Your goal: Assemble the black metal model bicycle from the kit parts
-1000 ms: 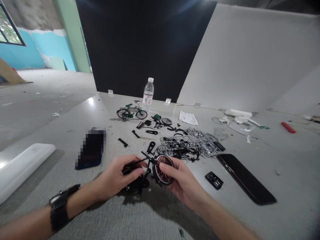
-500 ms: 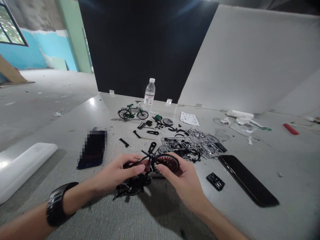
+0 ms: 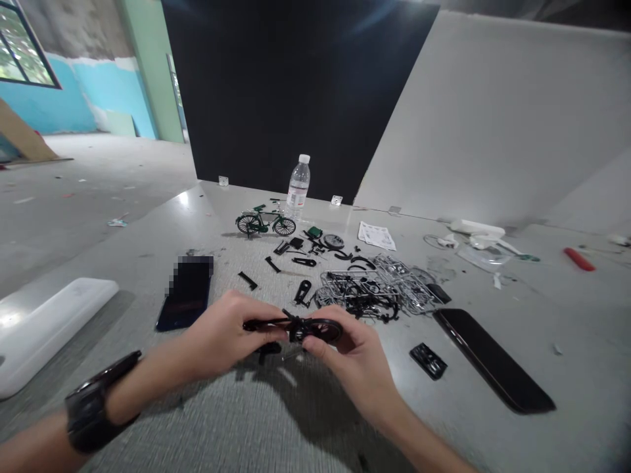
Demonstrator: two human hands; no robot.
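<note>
I hold a small black model bicycle over the grey table, turned nearly flat so its wheels show edge-on. My left hand is closed on its rear part. My right hand pinches the front wheel end. A black watch is on my left wrist. Just beyond my hands lie silver and black part frames and loose black parts.
A finished green model bicycle and a water bottle stand farther back. A dark phone lies to the left, another phone to the right. A white case sits at the left edge, a leaflet and red tool beyond.
Both hands have lifted the black model off the table and tipped it from upright to nearly flat. The view has shifted a little.
</note>
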